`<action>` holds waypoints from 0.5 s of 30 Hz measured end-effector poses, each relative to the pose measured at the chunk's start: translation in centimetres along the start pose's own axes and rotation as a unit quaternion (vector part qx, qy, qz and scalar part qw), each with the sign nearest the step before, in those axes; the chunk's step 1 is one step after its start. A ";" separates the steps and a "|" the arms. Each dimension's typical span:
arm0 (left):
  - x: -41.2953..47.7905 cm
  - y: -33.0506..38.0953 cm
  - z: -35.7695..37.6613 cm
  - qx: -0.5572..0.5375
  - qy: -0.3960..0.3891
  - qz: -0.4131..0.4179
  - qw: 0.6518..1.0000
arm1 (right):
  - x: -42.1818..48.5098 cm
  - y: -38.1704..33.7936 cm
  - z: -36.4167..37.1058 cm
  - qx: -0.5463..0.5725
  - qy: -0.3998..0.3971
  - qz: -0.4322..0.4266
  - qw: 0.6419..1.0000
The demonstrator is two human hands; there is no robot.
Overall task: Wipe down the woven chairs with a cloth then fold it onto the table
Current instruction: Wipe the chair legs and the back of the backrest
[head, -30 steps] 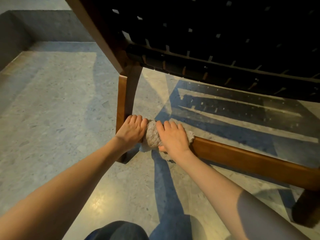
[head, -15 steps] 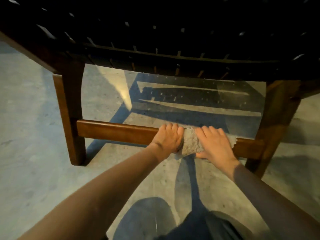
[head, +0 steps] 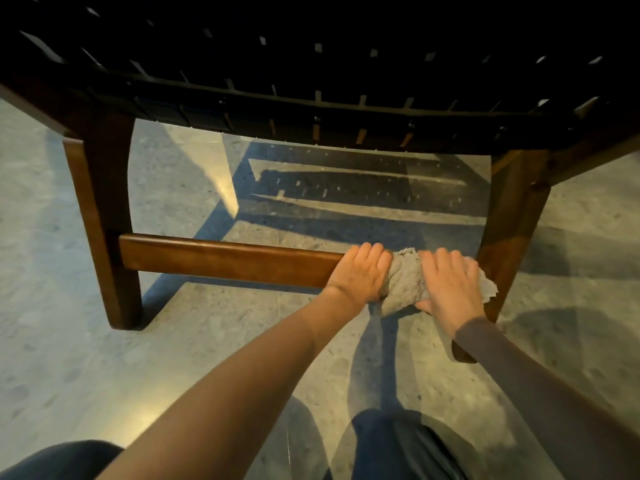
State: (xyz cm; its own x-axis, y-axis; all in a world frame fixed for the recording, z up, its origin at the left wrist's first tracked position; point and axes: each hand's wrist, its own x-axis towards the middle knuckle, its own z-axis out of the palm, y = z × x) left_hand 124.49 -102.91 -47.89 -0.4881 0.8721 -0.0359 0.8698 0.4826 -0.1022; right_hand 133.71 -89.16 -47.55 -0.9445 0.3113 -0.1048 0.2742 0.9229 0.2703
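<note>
A: So where is the cloth (head: 403, 282) sitting?
B: It is wrapping the chair's lower rail (head: 225, 259), near the right leg (head: 512, 220). The right hand (head: 450, 284) is curling over it, thumb underneath.
A: And the left hand (head: 362, 275)?
B: It is gripping the lower rail, fingers curled over the top, touching the cloth's end.

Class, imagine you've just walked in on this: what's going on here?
A person is down low at a woven chair, wiping its lower wooden crossbar. The left grip and right grip both hold a grey cloth bunched over the bar, close to the chair leg at picture right. No table is in view, and the cloth is not yet folded.
</note>
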 end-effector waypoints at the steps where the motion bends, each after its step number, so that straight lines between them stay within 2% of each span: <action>1: -0.7 -0.9 0.1 0.002 0.002 -0.007 1.000 | 0.2 -0.9 -0.5 -0.001 -0.001 -0.014 1.000; 4: -4.0 -5.0 0.4 0.014 -0.015 -0.014 1.000 | 1.4 -5.5 -2.3 0.008 0.003 -0.058 0.998; 9: -10.7 -14.0 0.6 0.052 -0.094 -0.044 0.993 | 4.0 -14.9 -5.2 0.041 0.016 -0.145 0.988; 15: -17.4 -21.7 0.0 0.071 -0.083 -0.116 0.987 | 6.9 -25.4 -7.9 0.078 0.060 -0.216 0.972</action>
State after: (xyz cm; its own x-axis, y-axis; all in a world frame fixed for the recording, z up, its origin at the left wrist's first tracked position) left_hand 114.06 -128.54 -45.01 -0.6882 0.7083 -0.1570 0.7204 0.6414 -0.2640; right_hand 118.80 -112.28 -47.62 -0.9893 -0.1318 -0.0622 -0.1364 0.9877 0.0769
